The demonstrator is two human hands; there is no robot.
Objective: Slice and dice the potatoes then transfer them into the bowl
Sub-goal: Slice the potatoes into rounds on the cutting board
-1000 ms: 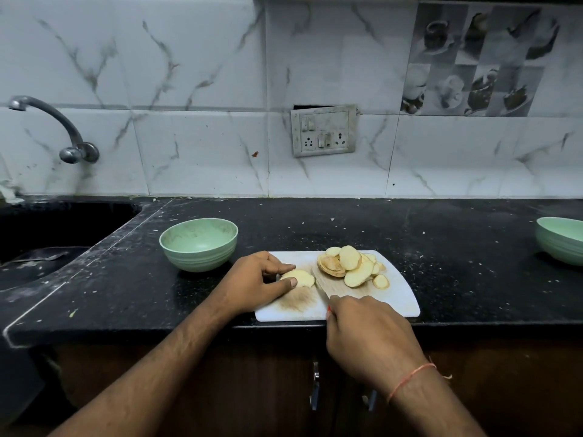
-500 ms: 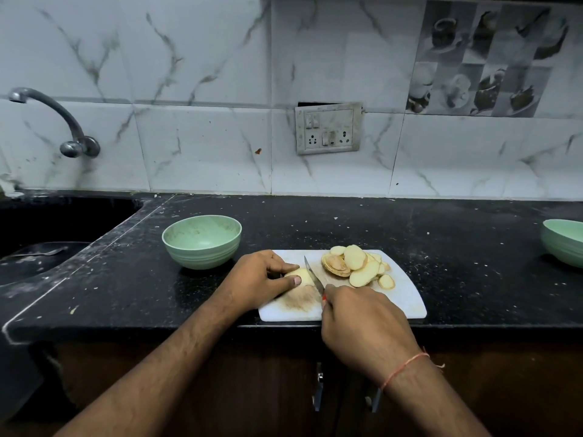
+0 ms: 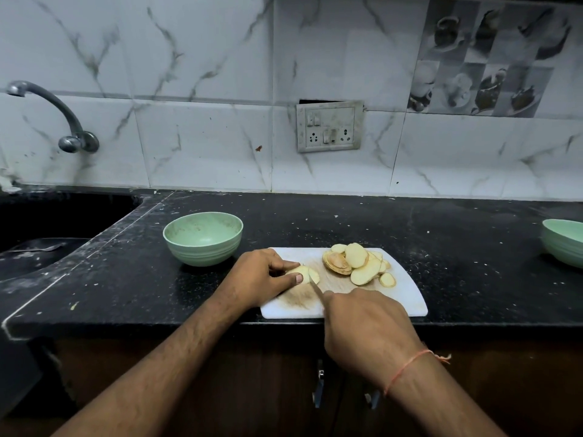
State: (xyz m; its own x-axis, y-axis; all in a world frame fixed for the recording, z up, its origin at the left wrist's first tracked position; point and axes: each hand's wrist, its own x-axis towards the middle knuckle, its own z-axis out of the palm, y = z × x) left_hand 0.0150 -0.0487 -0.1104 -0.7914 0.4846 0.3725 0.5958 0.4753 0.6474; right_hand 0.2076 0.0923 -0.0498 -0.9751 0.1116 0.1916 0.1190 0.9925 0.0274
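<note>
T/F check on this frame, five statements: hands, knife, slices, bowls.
1. The left hand holds the potato piece on the cutting board. True.
2. The right hand is empty. False: it grips the knife, blade at the potato piece.
3. The cut slices lie in the near bowl. False: they are piled on the board's right part; that bowl holds no potato.
4. A second green bowl sits at the right edge of the counter view. True.
5. The board is in the sink. False: it lies on the black counter.
</note>
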